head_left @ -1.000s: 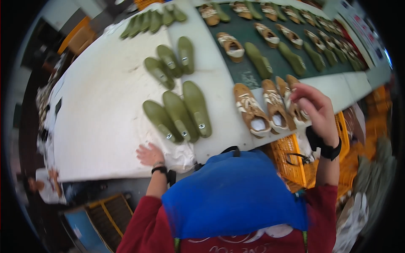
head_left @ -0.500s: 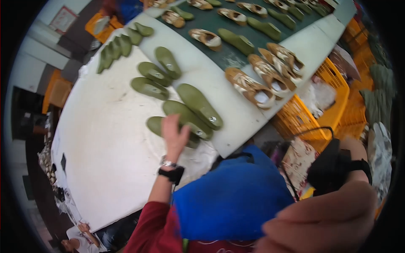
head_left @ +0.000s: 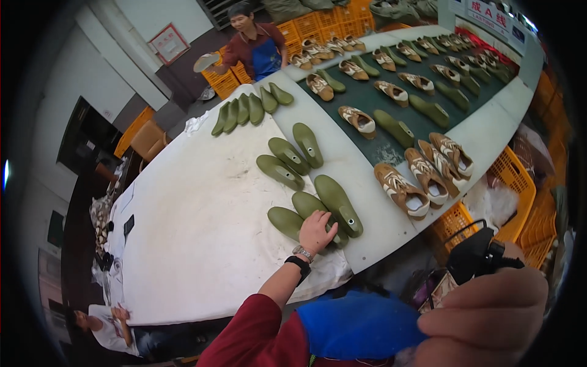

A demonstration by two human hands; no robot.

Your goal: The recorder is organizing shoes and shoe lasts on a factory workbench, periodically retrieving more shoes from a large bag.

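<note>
My left hand [head_left: 317, 233] lies over the heel end of the middle green shoe last [head_left: 310, 205] in a group of three at the near edge of the white table. Its thumb is spread from the fingers, and I see no clear grip. One last [head_left: 285, 221] lies to its left, partly under the hand, and a longer last [head_left: 335, 197] to its right. My right hand [head_left: 480, 315] is large and close at the lower right, its fingers curled together; whatever they hold, if anything, is hidden. A black device [head_left: 474, 254] is strapped at that wrist.
Behind are three more lasts [head_left: 286, 154] and a row of several [head_left: 241, 113]. Brown-and-white shoes [head_left: 422, 174] stand right, by a green belt [head_left: 382, 150] bearing shoes and lasts. Yellow crates [head_left: 510, 183] edge the right. A co-worker [head_left: 257, 52] stands behind the table; another person [head_left: 110, 327] sits lower left.
My view has shifted, showing more of the belt and the co-worker behind. My left hand stays over the same lasts, its fingers closer together. My right hand remains near the view.
</note>
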